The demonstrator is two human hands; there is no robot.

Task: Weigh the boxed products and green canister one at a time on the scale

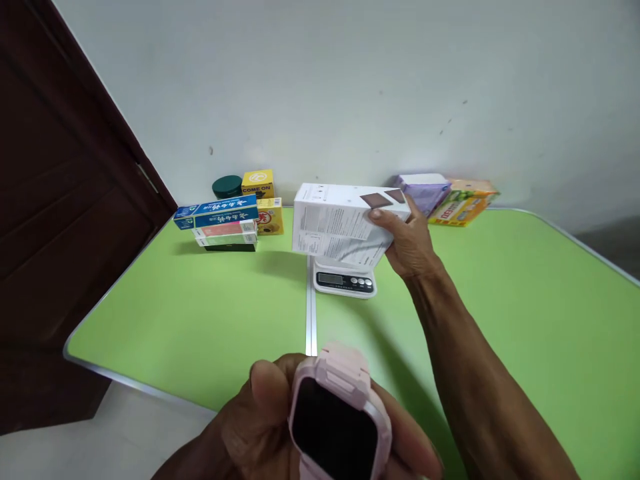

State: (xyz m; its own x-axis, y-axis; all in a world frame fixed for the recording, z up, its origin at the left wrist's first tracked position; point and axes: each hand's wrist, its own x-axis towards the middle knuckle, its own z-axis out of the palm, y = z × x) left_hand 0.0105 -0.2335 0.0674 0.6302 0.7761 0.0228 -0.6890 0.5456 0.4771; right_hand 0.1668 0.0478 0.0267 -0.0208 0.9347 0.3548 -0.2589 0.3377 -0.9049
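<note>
A pink smartwatch (336, 427) with a dark, blank screen rests in my left hand (265, 413), close to the camera, thumb at its left side and fingers around its right. My right hand (413, 240) grips a white printed box (340, 223) by its right end, thumb on the front face. That box is slightly tilted over a white kitchen scale (345, 285), hiding the scale's platform. Whether the box touches the scale I cannot tell. The scale's display and several round buttons face me.
Stacked boxes, a blue one (217, 212) on top, stand at the back left beside yellow boxes (258, 185) and a dark green lid (227, 187). Behind my right hand are a purple package (425, 190) and an orange-green package (464, 203). The green table (240, 300) meets the wall.
</note>
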